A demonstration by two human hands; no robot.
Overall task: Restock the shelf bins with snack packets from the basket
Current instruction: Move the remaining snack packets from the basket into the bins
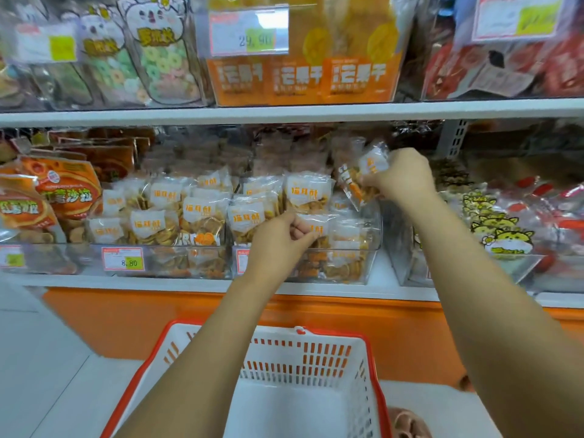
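Right hand (403,175) grips a snack packet (363,180) tilted above the clear bin (374,229); left hand (281,238) pinches a packet (316,227) inside it.

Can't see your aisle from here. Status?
Right hand holding a snack packet above the clear bin. Left hand pinching a packet in it. Basket looks empty. Nothing blocking.
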